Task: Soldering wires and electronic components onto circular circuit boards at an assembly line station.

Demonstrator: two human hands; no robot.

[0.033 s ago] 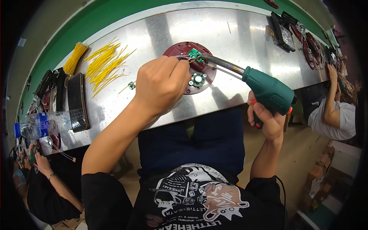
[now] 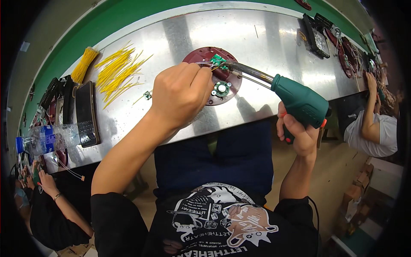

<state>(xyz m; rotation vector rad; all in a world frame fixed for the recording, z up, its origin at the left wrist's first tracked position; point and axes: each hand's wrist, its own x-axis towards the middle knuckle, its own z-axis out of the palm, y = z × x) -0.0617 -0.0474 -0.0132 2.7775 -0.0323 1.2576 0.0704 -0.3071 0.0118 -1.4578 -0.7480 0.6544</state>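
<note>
My right hand is wrapped round the handle of a dark green soldering gun. The metal tube and tip reach left to a small green circuit board. That board lies on a round dark red plastic housing, which also bears a small round speaker. My left hand covers the left part of the housing, its fingers pinched beside the board. A thin yellow wire runs from these fingertips to the board; the exact grip is hidden. White wires pass just behind the knuckles.
Loose yellow wires and a bundle of them lie left on the metal table. A phone, a plastic bottle and a tiny board are nearby. Co-workers' hands show at both sides, with electronic parts at right.
</note>
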